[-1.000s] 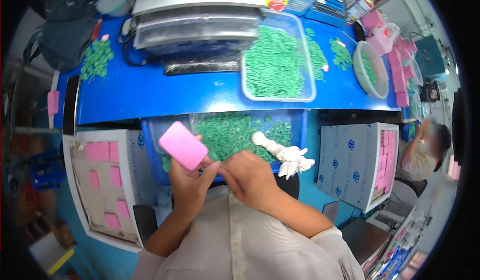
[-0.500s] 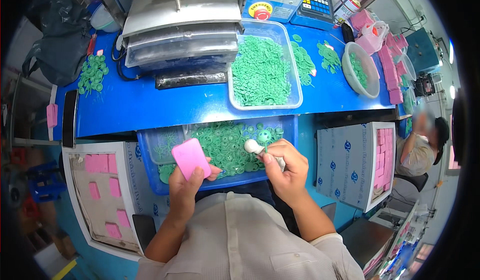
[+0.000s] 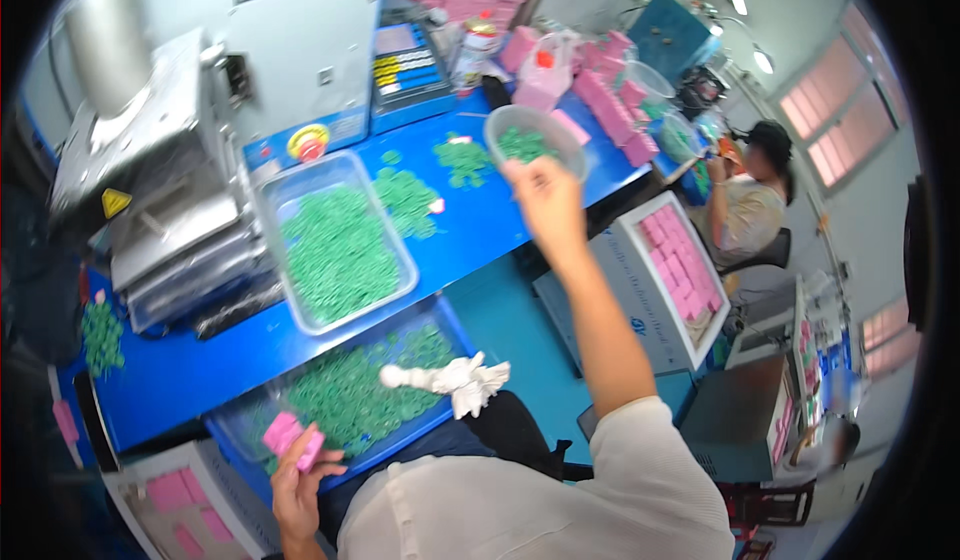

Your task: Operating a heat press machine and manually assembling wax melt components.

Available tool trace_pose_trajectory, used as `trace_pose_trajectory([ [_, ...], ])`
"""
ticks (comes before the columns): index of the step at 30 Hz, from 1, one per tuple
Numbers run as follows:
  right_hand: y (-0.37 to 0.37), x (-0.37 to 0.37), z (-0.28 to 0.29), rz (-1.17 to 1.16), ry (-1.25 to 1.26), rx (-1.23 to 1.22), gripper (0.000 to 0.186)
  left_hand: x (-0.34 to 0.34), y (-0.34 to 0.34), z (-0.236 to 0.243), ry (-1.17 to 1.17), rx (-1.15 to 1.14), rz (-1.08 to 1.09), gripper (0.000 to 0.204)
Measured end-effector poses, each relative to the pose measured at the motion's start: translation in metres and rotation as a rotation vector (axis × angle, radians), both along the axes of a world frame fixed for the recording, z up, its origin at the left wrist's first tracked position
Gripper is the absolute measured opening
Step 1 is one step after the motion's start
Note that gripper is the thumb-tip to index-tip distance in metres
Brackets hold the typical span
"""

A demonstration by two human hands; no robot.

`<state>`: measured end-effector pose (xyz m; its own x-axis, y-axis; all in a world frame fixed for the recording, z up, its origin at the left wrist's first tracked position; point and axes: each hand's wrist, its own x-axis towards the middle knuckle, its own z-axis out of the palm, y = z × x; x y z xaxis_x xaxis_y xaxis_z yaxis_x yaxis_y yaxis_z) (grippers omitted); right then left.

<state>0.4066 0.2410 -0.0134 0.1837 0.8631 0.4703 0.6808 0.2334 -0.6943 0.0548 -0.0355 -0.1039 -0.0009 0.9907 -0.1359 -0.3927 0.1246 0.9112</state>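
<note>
My left hand (image 3: 298, 475) grips a pink block (image 3: 283, 433) at the lower left, beside a blue tub (image 3: 452, 313) of green pieces (image 3: 340, 380). A white cloth-wrapped object with a round knob (image 3: 465, 385) lies across the tub's right part. My right hand (image 3: 540, 190) is stretched out to the front edge of a pale round bowl (image 3: 571, 140) holding green pieces, its fingers curled together; what they hold, if anything, is blurred. Left of the bowl, flat green pieces (image 3: 405, 200) lie on the blue bench (image 3: 450, 250) beside a clear box (image 3: 405, 270) of more.
A metal press (image 3: 170, 240) and control panel (image 3: 405, 70) stand at the back left. Pink blocks (image 3: 610, 110) line the bench's far end. Boxed pink blocks (image 3: 680, 270) stand below at right. A co-worker (image 3: 745, 210) sits beyond; another person (image 3: 830, 440) is at lower right.
The view has swung right. My right hand has moved from the tub, where it held a green piece, out to the round bowl. My left hand still grips pink, now turned differently.
</note>
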Motion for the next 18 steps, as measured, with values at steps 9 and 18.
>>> trace_pose_trajectory([
  [9, -0.159, -0.049, -0.119, 0.596, -0.673, -0.458, 0.038, -0.006, 0.015, 0.03, 0.318, 0.035, 0.0, 0.088],
  [18, -0.166, -0.062, -0.064, 0.666, -0.544, -0.525, 0.039, -0.029, 0.034, 0.04, 0.385, 0.202, 0.046, 0.094],
])
